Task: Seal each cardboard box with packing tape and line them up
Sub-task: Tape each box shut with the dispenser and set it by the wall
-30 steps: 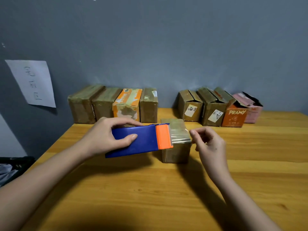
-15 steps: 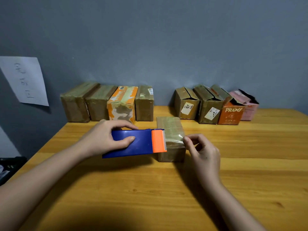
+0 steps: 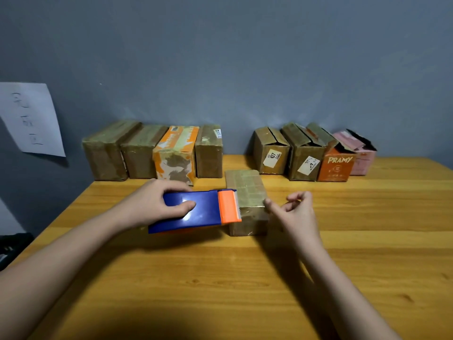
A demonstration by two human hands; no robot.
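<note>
My left hand (image 3: 149, 204) grips the blue plastic tape dispenser with the orange cutter head (image 3: 196, 211), fingers over its far edge and thumb flat on the blue top face. I hold it level above the wooden table (image 3: 245, 278), its toothed orange end resting against the left edge of the small brown cardboard box wrapped in clear tape (image 3: 247, 192) that stands in the middle of the table in front of me. My right hand (image 3: 297, 214) is just to the right of that box, fingers curled; the forefinger and thumb tips meet at the box's upper right edge, and I cannot tell whether they pinch a tape end or only touch the cardboard.

Along the grey wall (image 3: 245, 57) at the back of the table stand two groups of boxes. On the left, touching side by side, are four closed boxes: three plain brown taped cartons (image 3: 107, 153) and one orange-and-white printed carton (image 3: 175, 155) third from the left. On the right, well apart from them, are four boxes with their top flaps open: two brown cartons with white shipping labels (image 3: 272, 153), an orange carton printed PRAMY (image 3: 335, 166), and a pink carton (image 3: 360, 158) at the far end. A white sheet of paper with handwriting (image 3: 31, 119) hangs on the wall at the left
</note>
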